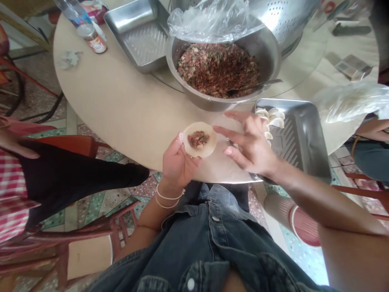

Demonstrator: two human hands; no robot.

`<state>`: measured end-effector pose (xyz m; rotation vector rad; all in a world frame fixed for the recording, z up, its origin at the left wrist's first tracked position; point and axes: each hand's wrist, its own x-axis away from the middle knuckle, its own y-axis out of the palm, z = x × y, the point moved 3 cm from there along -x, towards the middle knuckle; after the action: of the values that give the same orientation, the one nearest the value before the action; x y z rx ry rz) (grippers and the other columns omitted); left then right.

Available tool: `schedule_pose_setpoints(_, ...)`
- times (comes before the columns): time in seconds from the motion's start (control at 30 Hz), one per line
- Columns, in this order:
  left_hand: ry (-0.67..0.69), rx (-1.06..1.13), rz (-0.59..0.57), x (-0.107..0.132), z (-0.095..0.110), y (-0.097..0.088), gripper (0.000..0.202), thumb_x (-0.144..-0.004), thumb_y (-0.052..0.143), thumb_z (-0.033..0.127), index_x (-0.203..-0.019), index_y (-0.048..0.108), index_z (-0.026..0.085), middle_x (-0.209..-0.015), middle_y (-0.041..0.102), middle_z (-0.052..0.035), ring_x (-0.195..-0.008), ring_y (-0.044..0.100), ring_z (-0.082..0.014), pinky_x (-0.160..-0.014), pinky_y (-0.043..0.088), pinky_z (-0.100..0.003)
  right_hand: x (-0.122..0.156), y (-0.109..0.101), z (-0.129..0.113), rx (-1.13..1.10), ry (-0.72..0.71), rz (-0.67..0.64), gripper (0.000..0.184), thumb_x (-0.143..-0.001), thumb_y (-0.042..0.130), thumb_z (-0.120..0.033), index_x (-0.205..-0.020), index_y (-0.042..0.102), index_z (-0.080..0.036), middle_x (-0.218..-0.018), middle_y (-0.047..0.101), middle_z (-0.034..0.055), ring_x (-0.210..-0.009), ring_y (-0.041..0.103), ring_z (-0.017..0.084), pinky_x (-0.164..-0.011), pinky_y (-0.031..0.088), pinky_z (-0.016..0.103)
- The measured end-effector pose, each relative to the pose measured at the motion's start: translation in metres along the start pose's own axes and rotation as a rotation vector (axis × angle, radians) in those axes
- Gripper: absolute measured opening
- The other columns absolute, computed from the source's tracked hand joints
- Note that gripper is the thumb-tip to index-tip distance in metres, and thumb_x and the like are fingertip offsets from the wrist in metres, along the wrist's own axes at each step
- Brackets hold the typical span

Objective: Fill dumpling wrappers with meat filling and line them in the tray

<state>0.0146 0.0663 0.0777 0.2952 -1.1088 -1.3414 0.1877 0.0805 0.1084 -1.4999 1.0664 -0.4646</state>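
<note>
Round and pale, the surface (121, 105) carries a steel colander (282, 18) at the far side. Nearer stands a steel bowl (275, 61) of minced filling (217, 69), with a spoon (252, 87) lying in it. One ridged metal tray (142, 40) sits to the bowl's left. Another tray (304, 138) at the near right edge holds a few folded dumplings (272, 117).

The left hand (176, 162) cups a round dumpling wrapper (209, 148) on its fingers, just above the near edge of the surface. A small mound of meat (198, 139) sits at the wrapper's middle. The right hand (252, 146) hovers just beside the wrapper, fingers spread wide and holding nothing.

Judging from this, the wrapper is best kept level, with the mound centred and the rim kept bare so that it can seal.

A small jar (92, 38) at the far left bears a red label, but its writing is too small to read.
</note>
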Motion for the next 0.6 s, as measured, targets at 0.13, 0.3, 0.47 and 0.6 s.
schedule_pose_setpoints(0.13, -0.145, -0.014, -0.083, 0.002, -0.009, 0.01, 0.046, -0.1, 0.027, 0.031, -0.105, 0.069, 0.013, -0.107, 0.075, -0.0102, -0.129, 0.055, -0.0229, -0.109, 0.046, -0.04, 0.003, 0.004, -0.007, -0.024, 0.0, -0.057, 0.062, -0.093, 0.022, -0.063, -0.137, 0.052, -0.031, -0.144, 0.039, 0.0107, -0.121, 0.042, 0.034, -0.095, 0.034, 0.055)
schedule_pose_setpoints(0.3, -0.222, -0.011, -0.137, 0.004, -0.016, 0.014, 0.048, -0.101, 0.025, 0.03, -0.099, 0.07, 0.012, -0.104, 0.075, -0.0111, -0.125, 0.059, -0.0232, -0.109, 0.046, -0.041, -0.006, 0.002, -0.009, -0.165, -0.031, -0.125, 0.07, -0.092, 0.013, -0.067, -0.133, 0.057, -0.031, -0.143, 0.04, 0.0105, -0.117, 0.044, 0.032, -0.092, 0.036, 0.052)
schedule_pose_setpoints(0.47, -0.071, -0.008, -0.013, 0.005, -0.005, 0.001, 0.046, -0.1, 0.028, 0.032, -0.099, 0.07, 0.013, -0.1, 0.076, -0.0066, -0.122, 0.06, -0.0228, -0.108, 0.047, -0.039, -0.015, 0.003, 0.015, -0.035, 0.171, -0.039, 0.086, -0.09, 0.003, -0.068, -0.097, 0.074, -0.021, -0.129, 0.053, 0.0118, -0.117, 0.045, 0.031, -0.095, 0.035, 0.052)
schedule_pose_setpoints(0.6, 0.026, -0.042, -0.026, 0.005, 0.002, -0.003, 0.043, -0.099, 0.031, 0.034, -0.099, 0.07, 0.016, -0.106, 0.074, -0.0053, -0.127, 0.057, -0.0234, -0.109, 0.046, -0.04, -0.017, 0.024, 0.03, 0.085, 0.23, -0.17, 0.086, -0.088, 0.006, -0.072, -0.083, 0.073, -0.018, -0.124, 0.056, 0.0133, -0.117, 0.045, 0.033, -0.095, 0.035, 0.055)
